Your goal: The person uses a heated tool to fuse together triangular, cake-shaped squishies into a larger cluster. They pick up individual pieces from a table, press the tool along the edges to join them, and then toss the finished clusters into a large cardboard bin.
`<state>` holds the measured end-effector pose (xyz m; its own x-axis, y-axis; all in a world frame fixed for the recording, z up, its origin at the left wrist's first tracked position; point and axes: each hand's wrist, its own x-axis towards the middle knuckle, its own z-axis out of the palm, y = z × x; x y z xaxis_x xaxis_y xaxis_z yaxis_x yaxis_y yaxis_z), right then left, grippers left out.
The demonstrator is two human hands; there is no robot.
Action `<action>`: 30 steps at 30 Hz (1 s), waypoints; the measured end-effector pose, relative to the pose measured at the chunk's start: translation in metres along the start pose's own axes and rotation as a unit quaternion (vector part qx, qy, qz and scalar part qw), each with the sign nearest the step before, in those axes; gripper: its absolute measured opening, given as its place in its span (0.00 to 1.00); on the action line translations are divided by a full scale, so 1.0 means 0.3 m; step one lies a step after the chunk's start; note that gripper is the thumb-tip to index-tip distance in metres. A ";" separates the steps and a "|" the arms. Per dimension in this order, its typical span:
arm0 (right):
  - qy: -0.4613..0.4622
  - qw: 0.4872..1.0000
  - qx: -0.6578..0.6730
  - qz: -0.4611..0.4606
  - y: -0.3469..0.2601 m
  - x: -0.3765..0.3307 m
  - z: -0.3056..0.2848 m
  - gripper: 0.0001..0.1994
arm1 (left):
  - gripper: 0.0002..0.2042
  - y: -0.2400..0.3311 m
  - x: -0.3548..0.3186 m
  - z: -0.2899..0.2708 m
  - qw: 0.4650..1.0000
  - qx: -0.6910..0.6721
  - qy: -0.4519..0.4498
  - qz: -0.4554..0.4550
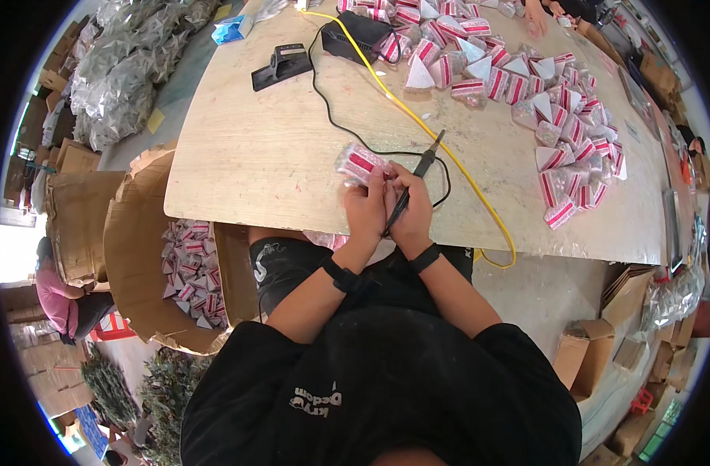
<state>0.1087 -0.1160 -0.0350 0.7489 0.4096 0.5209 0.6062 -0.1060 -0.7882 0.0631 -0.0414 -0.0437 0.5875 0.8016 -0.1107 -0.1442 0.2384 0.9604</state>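
Head view: left hand (pixel 366 208) pinches a small clear packet with a red-and-white label (pixel 360 165) at the near edge of the wooden table (pixel 254 147). Right hand (pixel 411 211) grips a black corded pen-like tool (pixel 414 180), tip raised away. Sealing step, I judge; next, bring the tip precisely onto the packet's edge.

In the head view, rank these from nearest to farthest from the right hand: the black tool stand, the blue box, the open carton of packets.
1. Open carton of packets, lower left, beside the table.
2. Black tool stand, up the table, left.
3. Blue box, far top left.
Measured from the right hand.
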 end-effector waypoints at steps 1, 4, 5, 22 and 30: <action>0.013 0.999 0.028 0.019 -0.023 0.006 -0.007 0.09 | 0.16 0.017 -0.005 0.009 1.000 0.000 -0.002 -0.002; 0.036 0.990 0.135 0.008 -0.123 0.049 -0.014 0.09 | 0.22 0.048 -0.012 0.009 0.986 -0.116 -0.049 -0.111; 0.037 0.990 0.134 0.009 -0.147 0.061 -0.029 0.09 | 0.22 0.003 -0.001 -0.003 0.986 -0.116 -0.050 -0.112; -0.084 0.979 0.168 0.083 -0.179 0.060 -0.083 0.24 | 0.23 0.212 0.020 -0.007 0.961 -0.257 0.062 -0.086; 0.039 0.991 0.104 -0.072 -0.155 0.131 -0.150 0.29 | 0.11 0.238 0.004 -0.060 0.979 0.166 -0.083 0.087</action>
<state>0.1220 -0.1358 0.0369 0.6822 0.3340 0.6504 0.6459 0.1416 -0.7502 0.0391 -0.0136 0.0202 0.7020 0.7078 0.0794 -0.0040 -0.1075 0.9942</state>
